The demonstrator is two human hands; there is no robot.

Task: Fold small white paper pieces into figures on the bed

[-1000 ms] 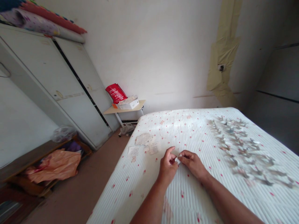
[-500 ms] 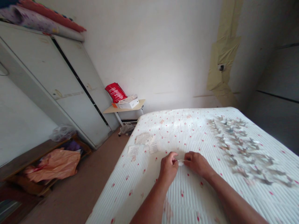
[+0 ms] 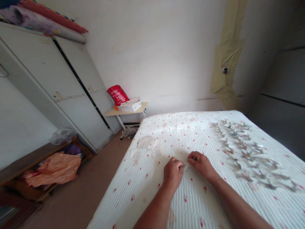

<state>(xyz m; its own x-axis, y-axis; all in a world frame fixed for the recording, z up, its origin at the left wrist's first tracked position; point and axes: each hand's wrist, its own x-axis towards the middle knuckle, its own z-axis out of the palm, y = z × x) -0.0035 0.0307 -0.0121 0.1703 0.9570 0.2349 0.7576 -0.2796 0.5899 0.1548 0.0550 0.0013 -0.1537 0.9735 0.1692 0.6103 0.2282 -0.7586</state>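
Over the middle of the bed, a small folded piece of paper (image 3: 186,167) sits between my two hands. My left hand (image 3: 173,172) is closed, pinching its left end between thumb and fingers. At its upper right end my right hand (image 3: 200,163) has curled fingers, thumb and forefinger at the paper's edge; the fingertips are partly hidden. Ahead and to the left lie several flat printed paper pieces (image 3: 156,152) on the quilted sheet (image 3: 190,197). To the right, many small folded paper shapes (image 3: 247,155) stand in rows, rather blurred.
A small table (image 3: 111,112) beyond the bed's far left corner bears a red bag (image 3: 118,94) and a white box (image 3: 131,107). Grey cabinets (image 3: 71,86) line the left wall. An orange plastic bag (image 3: 53,168) lies on a low wooden bench (image 3: 19,167).
My right hand has risen slightly and turned, and the left fingers have curled in more. The folded paper now tilts up towards the right and shows less between my hands.
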